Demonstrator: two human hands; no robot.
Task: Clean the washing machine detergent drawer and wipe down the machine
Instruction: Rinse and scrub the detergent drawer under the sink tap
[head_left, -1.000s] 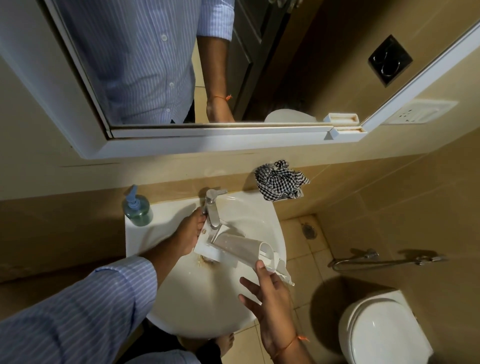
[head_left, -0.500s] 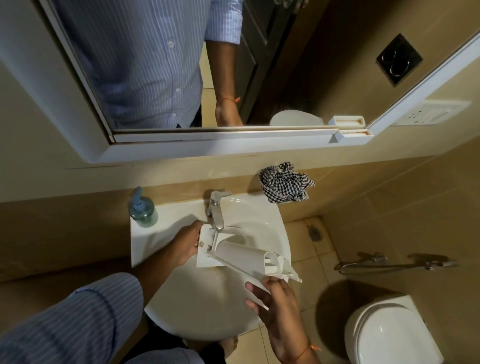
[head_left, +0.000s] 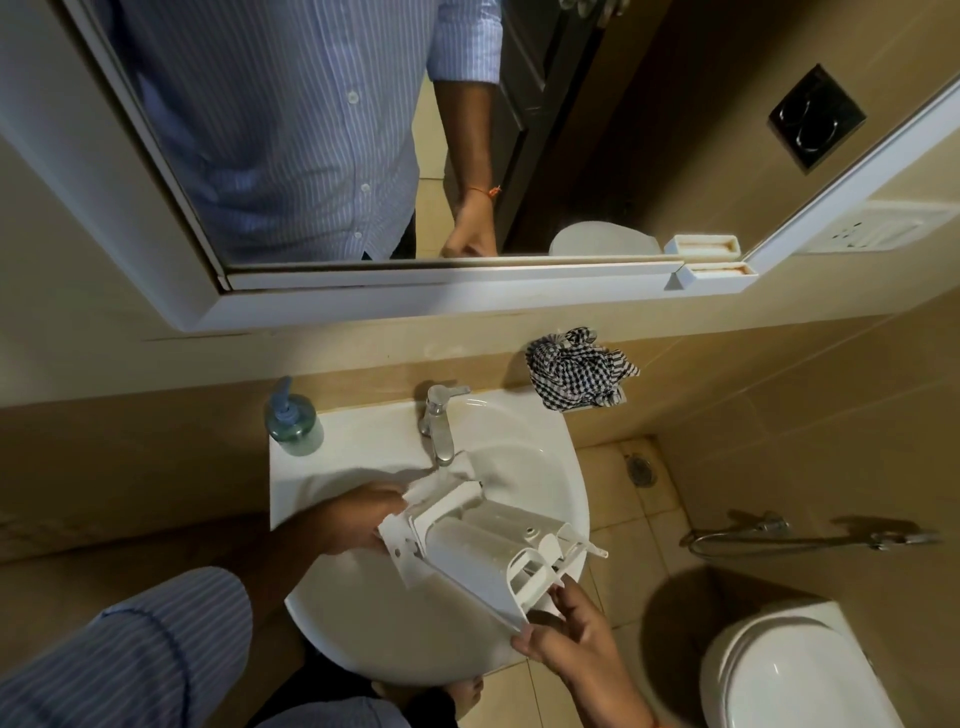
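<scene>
A white plastic detergent drawer (head_left: 483, 545) hangs over the white sink basin (head_left: 540, 467), tilted with its compartments facing up. My left hand (head_left: 358, 517) grips its front panel end at the left. My right hand (head_left: 566, 636) holds the rear end from below at the basin's right front. A chrome tap (head_left: 439, 423) stands behind the drawer; I see no water stream.
A blue-green soap dispenser (head_left: 292, 426) stands on the sink's back left corner. A checked black and white cloth (head_left: 576, 371) lies on a small shelf at the right. A toilet (head_left: 800, 675) and a spray hose (head_left: 810, 538) are at the right. A mirror hangs above.
The drawer has moved away from under the tap toward me and to the right. Both hands shifted with it, and my right hand now holds its rear end.
</scene>
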